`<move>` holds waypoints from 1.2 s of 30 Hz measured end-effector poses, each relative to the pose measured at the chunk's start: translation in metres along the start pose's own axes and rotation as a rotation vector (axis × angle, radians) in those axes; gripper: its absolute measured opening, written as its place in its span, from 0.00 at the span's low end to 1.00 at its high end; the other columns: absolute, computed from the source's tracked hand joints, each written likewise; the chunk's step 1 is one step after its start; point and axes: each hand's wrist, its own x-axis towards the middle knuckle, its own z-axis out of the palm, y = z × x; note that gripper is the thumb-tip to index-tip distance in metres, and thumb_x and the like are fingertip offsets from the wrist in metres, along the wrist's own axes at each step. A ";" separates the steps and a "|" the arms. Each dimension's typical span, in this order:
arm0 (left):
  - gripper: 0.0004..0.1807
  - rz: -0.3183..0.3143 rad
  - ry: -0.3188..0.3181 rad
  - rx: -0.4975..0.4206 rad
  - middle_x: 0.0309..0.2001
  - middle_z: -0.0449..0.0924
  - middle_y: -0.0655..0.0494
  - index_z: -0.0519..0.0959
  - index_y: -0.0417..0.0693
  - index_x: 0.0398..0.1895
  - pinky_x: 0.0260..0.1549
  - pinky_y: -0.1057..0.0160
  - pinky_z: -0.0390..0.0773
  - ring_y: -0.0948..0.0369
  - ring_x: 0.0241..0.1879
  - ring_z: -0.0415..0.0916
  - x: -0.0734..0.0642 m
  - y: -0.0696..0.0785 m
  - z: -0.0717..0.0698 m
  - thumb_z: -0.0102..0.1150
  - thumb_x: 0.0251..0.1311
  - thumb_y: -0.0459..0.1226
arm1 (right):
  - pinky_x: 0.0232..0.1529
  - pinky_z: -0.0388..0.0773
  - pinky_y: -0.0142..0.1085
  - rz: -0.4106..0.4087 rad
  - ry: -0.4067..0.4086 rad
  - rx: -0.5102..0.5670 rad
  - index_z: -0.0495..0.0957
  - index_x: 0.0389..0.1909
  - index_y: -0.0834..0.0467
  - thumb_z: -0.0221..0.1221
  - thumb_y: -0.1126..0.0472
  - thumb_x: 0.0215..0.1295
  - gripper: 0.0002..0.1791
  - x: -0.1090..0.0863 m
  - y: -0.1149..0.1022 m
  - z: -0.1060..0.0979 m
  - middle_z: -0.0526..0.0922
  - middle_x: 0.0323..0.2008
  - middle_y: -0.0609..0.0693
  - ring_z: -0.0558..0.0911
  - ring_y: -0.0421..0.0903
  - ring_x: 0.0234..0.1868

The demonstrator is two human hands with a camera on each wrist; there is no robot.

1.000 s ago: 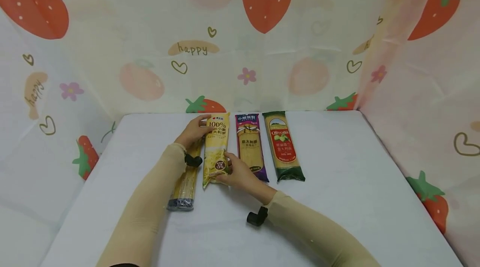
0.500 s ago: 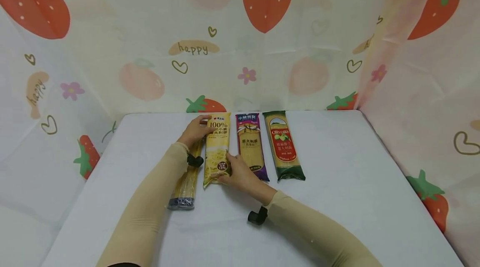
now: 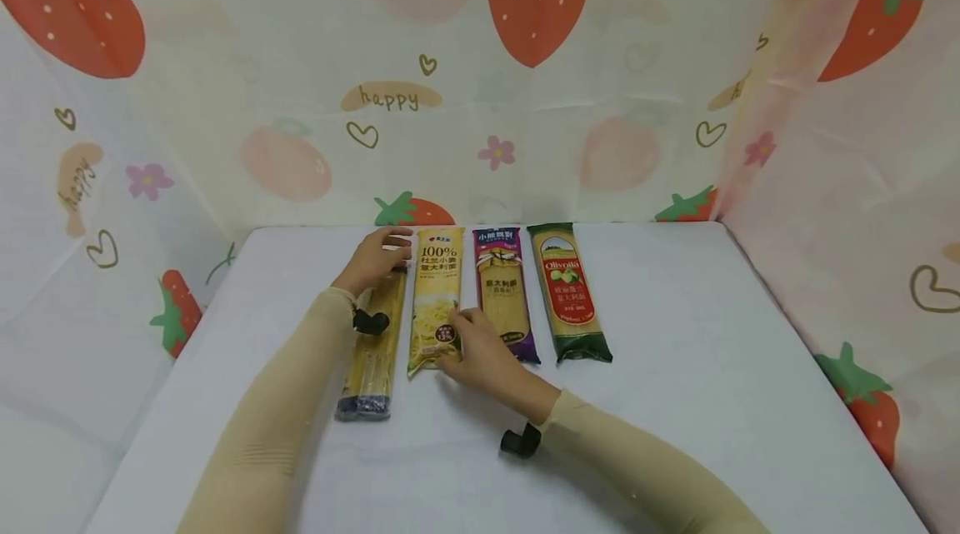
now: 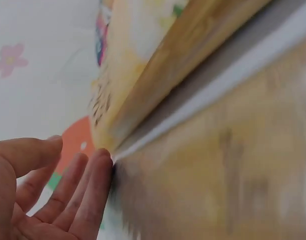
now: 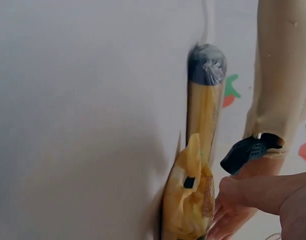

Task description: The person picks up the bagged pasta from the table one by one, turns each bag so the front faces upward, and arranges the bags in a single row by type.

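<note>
A yellow pasta packet [image 3: 437,284] lies flat between my hands. My right hand [image 3: 483,355] is at its near right edge, fingertips and thumb touching or very close to it; in the right wrist view the thumb [image 5: 258,192] looks straight. My left hand [image 3: 372,259] hovers over the far end of a clear pasta pack [image 3: 371,367] with a dark blue end band, just left of the yellow one. Nothing is in that hand; its fingers [image 4: 95,195] are loosely extended in the left wrist view, near the blurred pack.
Right of the yellow packet lie a purple pasta packet [image 3: 504,288] and a green-ended pasta packet [image 3: 570,292] with a red label, roughly in a row. They lie on a white-covered table [image 3: 697,367]. Strawberry-print cloth [image 3: 637,59] surrounds the back and sides.
My left hand has let go of the yellow packet's far left edge and moved a little left. The right hand and the packets have stayed nearly where they were.
</note>
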 end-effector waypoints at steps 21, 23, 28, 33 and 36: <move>0.31 -0.003 -0.074 0.242 0.82 0.57 0.36 0.66 0.44 0.82 0.78 0.35 0.58 0.35 0.80 0.55 -0.025 -0.036 -0.033 0.58 0.82 0.43 | 0.75 0.72 0.43 -0.300 -0.170 0.050 0.66 0.81 0.60 0.71 0.50 0.72 0.42 -0.006 -0.023 0.021 0.73 0.75 0.55 0.73 0.48 0.74; 0.33 -0.001 -0.096 0.267 0.82 0.56 0.34 0.65 0.43 0.82 0.77 0.33 0.59 0.33 0.79 0.56 -0.025 -0.039 -0.033 0.59 0.81 0.44 | 0.73 0.74 0.42 -0.311 -0.184 0.028 0.65 0.81 0.61 0.72 0.49 0.72 0.44 -0.005 -0.024 0.024 0.75 0.73 0.56 0.76 0.48 0.72; 0.36 0.028 -0.148 0.272 0.81 0.58 0.32 0.63 0.40 0.83 0.77 0.32 0.58 0.30 0.79 0.56 -0.027 -0.043 -0.034 0.59 0.81 0.46 | 0.71 0.75 0.39 -0.294 -0.215 0.007 0.62 0.83 0.61 0.73 0.47 0.69 0.49 -0.004 -0.028 0.030 0.74 0.74 0.57 0.78 0.49 0.69; 0.36 -0.001 -0.173 0.291 0.81 0.57 0.30 0.62 0.41 0.83 0.77 0.32 0.58 0.31 0.79 0.56 -0.029 -0.038 -0.035 0.58 0.81 0.47 | 0.68 0.76 0.35 -0.264 -0.229 -0.003 0.59 0.84 0.61 0.74 0.43 0.68 0.53 -0.003 -0.032 0.036 0.71 0.77 0.57 0.79 0.47 0.68; 0.35 -0.016 -0.183 0.337 0.81 0.56 0.29 0.62 0.41 0.83 0.76 0.31 0.60 0.31 0.78 0.57 -0.029 -0.034 -0.036 0.57 0.82 0.47 | 0.68 0.77 0.35 -0.237 -0.247 -0.021 0.57 0.85 0.60 0.74 0.41 0.67 0.56 -0.001 -0.036 0.041 0.71 0.76 0.57 0.78 0.46 0.67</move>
